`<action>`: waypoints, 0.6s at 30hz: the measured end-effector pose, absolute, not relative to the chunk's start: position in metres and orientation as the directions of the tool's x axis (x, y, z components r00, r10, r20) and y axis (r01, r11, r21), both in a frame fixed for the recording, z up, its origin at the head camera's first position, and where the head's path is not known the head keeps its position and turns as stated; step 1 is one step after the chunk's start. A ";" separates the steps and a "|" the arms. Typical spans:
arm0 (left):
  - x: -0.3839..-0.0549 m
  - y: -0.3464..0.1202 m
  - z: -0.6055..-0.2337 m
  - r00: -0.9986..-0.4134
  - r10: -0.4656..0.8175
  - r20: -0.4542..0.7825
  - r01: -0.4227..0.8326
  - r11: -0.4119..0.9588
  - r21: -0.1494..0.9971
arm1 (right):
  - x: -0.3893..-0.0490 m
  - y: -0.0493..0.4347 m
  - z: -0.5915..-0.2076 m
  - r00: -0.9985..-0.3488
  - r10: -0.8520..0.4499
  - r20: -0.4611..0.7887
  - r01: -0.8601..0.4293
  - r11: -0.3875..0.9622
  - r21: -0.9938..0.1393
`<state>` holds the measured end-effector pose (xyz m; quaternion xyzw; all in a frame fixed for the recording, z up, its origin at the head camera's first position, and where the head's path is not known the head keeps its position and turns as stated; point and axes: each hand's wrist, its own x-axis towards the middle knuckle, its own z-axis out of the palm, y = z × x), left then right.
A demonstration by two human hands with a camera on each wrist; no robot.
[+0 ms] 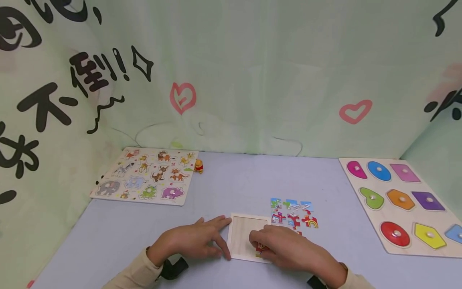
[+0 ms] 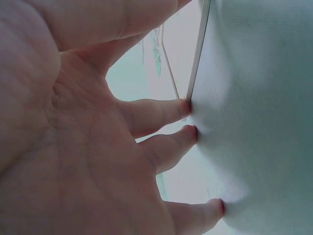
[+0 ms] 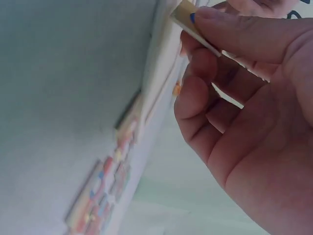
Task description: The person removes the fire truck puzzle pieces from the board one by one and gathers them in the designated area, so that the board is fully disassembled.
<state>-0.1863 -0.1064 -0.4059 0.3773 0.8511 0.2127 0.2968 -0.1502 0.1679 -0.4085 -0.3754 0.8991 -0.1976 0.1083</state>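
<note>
A shallow wooden puzzle tray (image 1: 241,239) lies in the middle of the table, its bare inside showing. My left hand (image 1: 196,239) touches the tray's left side with spread fingers; in the left wrist view, the fingertips (image 2: 183,107) stand at its edge and on the table. Over the tray's right part, my right hand (image 1: 288,247) pinches a jigsaw piece (image 3: 184,18) between thumb and fingers. In the head view the piece's printed face (image 1: 261,249) is partly hidden by the fingers. Several loose jigsaw pieces (image 1: 309,220) lie right behind this hand, some of them covered by it.
At the back left lies an animal peg board (image 1: 144,190), with a small bear figure (image 1: 199,166) beside it. A board of coloured knobbed shapes (image 1: 375,216) lies on the right. A printed curtain (image 1: 252,80) hangs behind the table.
</note>
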 end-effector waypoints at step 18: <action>-0.184 -0.107 -0.403 -0.543 0.772 -0.331 0.518 0.618 0.592 | -0.157 0.283 -0.401 -0.860 -0.476 -0.186 -0.324 0.789 -0.522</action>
